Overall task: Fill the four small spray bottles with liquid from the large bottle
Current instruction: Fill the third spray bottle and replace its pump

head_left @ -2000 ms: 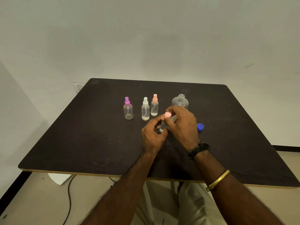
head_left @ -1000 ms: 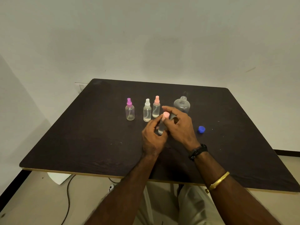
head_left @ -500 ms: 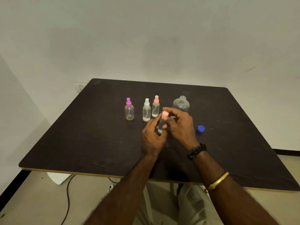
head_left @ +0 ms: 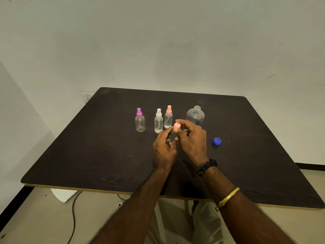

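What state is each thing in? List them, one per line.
Large clear plastic bottle: upright, uncapped, nearly empty.
Blue screw cap: off, lying on the dark table.
Purple-topped small spray bottle: capped, standing.
White-topped small spray bottle: capped, standing.
Pink-topped small spray bottle: capped, standing.
Fourth small bottle, pink top: held by left hand, right hand on top.

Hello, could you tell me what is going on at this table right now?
A person is working on a small spray bottle over a dark table. The left hand holds its body while the right hand grips its pink cap, apparently screwing it on. Three capped spray bottles stand behind: purple-topped, white-topped and pink-topped. The large bottle stands open and looks nearly empty; its blue cap lies to the right.
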Available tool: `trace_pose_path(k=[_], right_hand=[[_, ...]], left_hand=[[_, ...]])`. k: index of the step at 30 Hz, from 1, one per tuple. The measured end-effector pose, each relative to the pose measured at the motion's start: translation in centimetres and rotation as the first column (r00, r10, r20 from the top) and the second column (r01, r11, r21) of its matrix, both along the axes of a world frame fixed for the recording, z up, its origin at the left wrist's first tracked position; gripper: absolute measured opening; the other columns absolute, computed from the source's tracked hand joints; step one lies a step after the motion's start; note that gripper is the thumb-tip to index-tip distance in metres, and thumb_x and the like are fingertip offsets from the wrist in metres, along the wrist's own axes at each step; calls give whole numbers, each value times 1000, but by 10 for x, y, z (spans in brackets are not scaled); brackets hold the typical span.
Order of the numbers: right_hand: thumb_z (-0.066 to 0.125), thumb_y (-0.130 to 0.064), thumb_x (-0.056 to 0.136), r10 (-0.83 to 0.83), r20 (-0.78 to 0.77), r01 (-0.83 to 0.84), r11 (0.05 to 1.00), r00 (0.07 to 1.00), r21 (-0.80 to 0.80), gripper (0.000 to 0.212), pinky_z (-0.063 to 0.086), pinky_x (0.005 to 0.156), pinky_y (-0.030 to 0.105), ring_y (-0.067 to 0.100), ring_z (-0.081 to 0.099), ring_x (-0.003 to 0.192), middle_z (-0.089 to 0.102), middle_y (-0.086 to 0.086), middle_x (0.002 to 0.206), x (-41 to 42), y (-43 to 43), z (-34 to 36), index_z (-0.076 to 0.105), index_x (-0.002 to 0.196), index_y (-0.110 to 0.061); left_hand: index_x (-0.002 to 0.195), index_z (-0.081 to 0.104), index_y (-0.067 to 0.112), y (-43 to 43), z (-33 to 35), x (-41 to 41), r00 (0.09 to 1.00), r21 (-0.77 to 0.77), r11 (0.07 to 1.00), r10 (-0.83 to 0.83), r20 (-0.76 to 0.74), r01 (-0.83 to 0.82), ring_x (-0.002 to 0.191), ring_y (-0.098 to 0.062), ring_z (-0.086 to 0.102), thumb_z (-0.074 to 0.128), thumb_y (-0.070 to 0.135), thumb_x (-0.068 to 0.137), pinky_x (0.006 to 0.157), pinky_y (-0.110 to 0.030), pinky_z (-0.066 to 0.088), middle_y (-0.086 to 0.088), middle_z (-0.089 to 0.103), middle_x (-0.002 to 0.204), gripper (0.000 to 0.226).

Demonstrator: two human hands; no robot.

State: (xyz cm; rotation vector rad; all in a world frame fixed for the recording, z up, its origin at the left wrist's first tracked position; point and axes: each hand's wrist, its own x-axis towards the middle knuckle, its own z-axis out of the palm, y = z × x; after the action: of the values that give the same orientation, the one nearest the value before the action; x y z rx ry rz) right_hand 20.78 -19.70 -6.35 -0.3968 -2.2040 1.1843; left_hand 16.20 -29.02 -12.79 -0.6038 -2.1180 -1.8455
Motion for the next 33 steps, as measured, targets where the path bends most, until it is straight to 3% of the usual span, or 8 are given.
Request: trace_pose_path(k=[7, 11, 15, 19, 22, 28, 33], right_hand=[[72, -22, 93, -16, -38, 14, 999, 999, -51, 38, 46, 73, 0, -23, 59, 87, 65, -16, 106, 3, -13, -2, 66, 130, -16], [72, -18, 92, -17, -69, 14, 999, 997, -48, 34, 49, 71, 3, -15, 64, 85, 62, -27, 96, -4, -18, 2, 67, 126, -16], [70, -16, 93, -29, -128, 23, 998, 991, -52, 32, 59, 79, 18, 2, 69, 89, 72, -7, 105, -14, -24, 4, 67, 125, -17], [68, -14, 94, 13, -118, -18, 999, 993, -45, 31, 54, 85, 13, -2, 66, 97, 72, -3, 114, -23, -34, 2, 68, 125, -13], [66, -14, 95, 43, -100, -48, 998, 994, -46, 28, 52, 82, 9, -5, 65, 96, 73, -1, 113, -29, -41, -1, 69, 123, -12], [66, -17, 94, 98, -12, -99, 988, 995, -119, 30, 55, 92, 18, -5, 67, 100, 74, -6, 114, -41, -52, -7, 71, 124, -18], [62, -17, 98, 109, 60, -97, 981, 992, -170, 33, 45, 80, 0, -22, 58, 90, 70, -10, 113, -44, -62, -13, 67, 130, -18]], left_hand=[[133, 63, 18, -2, 3, -3, 995, 55, 998, -13, 95, 8, 111, -16, 69, 69, 18, 92, 93, -43, 61, -2, 69, 126, 42], [133, 65, 16, -4, 14, -9, 996, 92, 995, 24, 86, -32, 108, -14, 71, 72, 15, 93, 90, -36, 62, -4, 70, 124, 41], [132, 65, 12, -12, 24, -26, 987, 128, 984, 111, 112, -125, 106, -17, 72, 80, 18, 88, 89, -33, 62, -3, 72, 121, 47], [129, 65, 6, -26, 30, -40, 982, 113, 979, 158, 100, -169, 102, -11, 69, 84, 13, 82, 82, -8, 54, -4, 71, 117, 51], [127, 66, 5, -36, 27, -47, 980, 113, 975, 179, 89, -189, 103, -12, 70, 86, 11, 81, 83, -10, 55, -4, 73, 118, 51], [129, 65, 9, -49, 23, -55, 976, 51, 980, 184, 117, -191, 108, -12, 68, 84, 12, 83, 88, -16, 56, -7, 72, 123, 50], [125, 68, 8, -51, 17, -58, 969, 12, 975, 218, 116, -220, 100, -9, 68, 83, 13, 84, 84, -11, 55, -5, 74, 116, 44]])
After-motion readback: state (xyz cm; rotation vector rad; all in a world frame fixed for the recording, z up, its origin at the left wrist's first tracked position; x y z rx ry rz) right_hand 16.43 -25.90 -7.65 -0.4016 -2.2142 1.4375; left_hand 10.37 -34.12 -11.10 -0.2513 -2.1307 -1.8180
